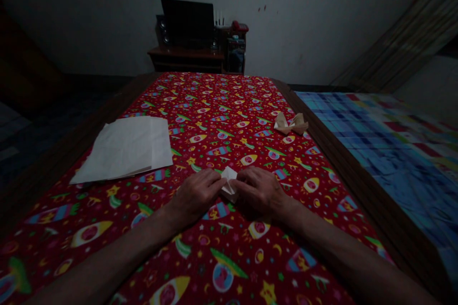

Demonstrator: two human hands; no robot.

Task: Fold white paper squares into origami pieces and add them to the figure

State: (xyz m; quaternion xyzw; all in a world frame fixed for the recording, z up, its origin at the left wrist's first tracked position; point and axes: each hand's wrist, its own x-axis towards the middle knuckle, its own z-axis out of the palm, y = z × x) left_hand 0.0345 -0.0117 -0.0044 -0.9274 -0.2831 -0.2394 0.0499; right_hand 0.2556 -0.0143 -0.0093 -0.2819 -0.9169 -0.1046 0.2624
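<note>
A small folded white paper piece [229, 183] lies on the red cloth between my two hands. My left hand [195, 195] presses its fingertips against the paper's left side, and my right hand [257, 194] holds it from the right, hiding part of it. Up to the left lies a stack of white paper sheets [125, 150], out of reach of my fingers. A folded tan paper shape like a bow [291, 124] sits farther ahead, near the table's right edge.
The table's red rocket-print cloth [214, 105] has a brown wooden edge [332, 167] on the right. Beyond it lies a bed with a blue checked cover [386, 152]. A dark desk [186, 55] with a black screen [188, 24] stands against the far wall.
</note>
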